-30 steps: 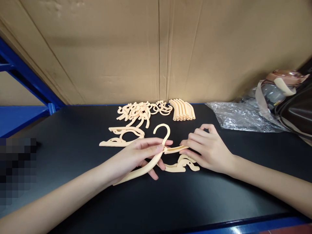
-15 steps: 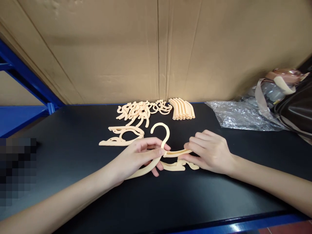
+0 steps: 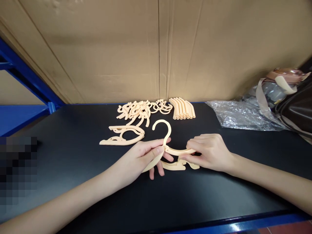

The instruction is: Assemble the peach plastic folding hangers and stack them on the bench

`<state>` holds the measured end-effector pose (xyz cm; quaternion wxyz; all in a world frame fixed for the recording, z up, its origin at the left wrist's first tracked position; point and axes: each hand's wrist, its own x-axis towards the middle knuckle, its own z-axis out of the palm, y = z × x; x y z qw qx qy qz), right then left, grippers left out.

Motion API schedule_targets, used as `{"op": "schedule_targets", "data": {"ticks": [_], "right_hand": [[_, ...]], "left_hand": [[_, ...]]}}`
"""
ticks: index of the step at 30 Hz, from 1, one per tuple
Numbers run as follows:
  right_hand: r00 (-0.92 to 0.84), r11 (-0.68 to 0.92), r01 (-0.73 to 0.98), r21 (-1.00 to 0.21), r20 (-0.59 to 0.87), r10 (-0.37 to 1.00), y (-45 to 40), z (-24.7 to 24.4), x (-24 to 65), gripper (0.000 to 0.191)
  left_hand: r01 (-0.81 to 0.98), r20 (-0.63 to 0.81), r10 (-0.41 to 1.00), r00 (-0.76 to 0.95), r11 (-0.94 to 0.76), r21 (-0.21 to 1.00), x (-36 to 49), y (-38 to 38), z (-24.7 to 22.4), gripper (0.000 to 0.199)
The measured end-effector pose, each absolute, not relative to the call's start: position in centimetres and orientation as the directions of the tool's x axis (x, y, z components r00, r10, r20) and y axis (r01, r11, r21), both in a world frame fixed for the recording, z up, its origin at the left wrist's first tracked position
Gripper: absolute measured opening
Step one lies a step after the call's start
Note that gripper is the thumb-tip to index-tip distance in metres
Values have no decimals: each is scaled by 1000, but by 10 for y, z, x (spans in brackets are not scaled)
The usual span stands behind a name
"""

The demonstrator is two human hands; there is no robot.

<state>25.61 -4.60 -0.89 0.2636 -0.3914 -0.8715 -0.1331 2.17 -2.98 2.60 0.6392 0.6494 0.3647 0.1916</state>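
Smooth, matt plastic-looking hanger (image 3: 168, 135); crinkled, glossy plastic bag (image 3: 243, 115).

Tall tan cardboard panel (image 3: 109, 58), creased vertically — 12 o'clock. Blue metal frame (image 3: 26, 73), angled — 10 o'clock. Crinkled clear plastic sheet (image 3: 239, 115), flat — 3 o'clock. Transparent bottle with brownish-pink lid (image 3: 284, 75), beige strap (image 3: 261, 96) — between 2 and 3. Glossy dark-brown item (image 3: 298, 109), cropped — 3 o'clock. Reddish floor (image 3: 292, 228) — 4 o'clock.

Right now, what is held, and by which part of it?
A cream hanger: the left hand pinches it at the joint below its hook, the right hand grips its right arm's outer end.
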Motion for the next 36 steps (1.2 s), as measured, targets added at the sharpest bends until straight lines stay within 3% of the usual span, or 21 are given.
{"op": "schedule_targets", "data": {"ticks": [14, 19, 22, 25, 29, 32, 36], "right_hand": [[-533, 647, 759, -69, 505, 679, -48, -10, 257, 52], [-538, 651, 757, -60, 508, 672, -47, -9, 257, 53], [-535, 650, 759, -44, 527, 660, -45, -10, 259, 53], [-513, 628, 776, -61, 519, 684, -42, -11, 261, 52], [-480, 621, 777, -102, 542, 690, -39, -7, 260, 44], [-478, 647, 760, -63, 619, 623, -38, -1, 259, 43], [-451, 628, 778, -1, 696, 559, -38, 4, 260, 51]], "left_hand": [[347, -188, 702, 687, -90, 933, 21, -30, 24, 32], [446, -191, 711, 677, -189, 875, 20, -34, 29, 35], [559, -143, 745, 652, -345, 754, 19, -38, 29, 33], [608, 34, 754, 656, -555, 568, 15, -39, 23, 23], [562, 287, 614, 735, -789, 249, 9, -35, 14, 21], [503, 390, 491, 779, -861, 79, 8, -32, 16, 21], [476, 463, 421, 780, -880, -1, 11, -34, 21, 25]]}}
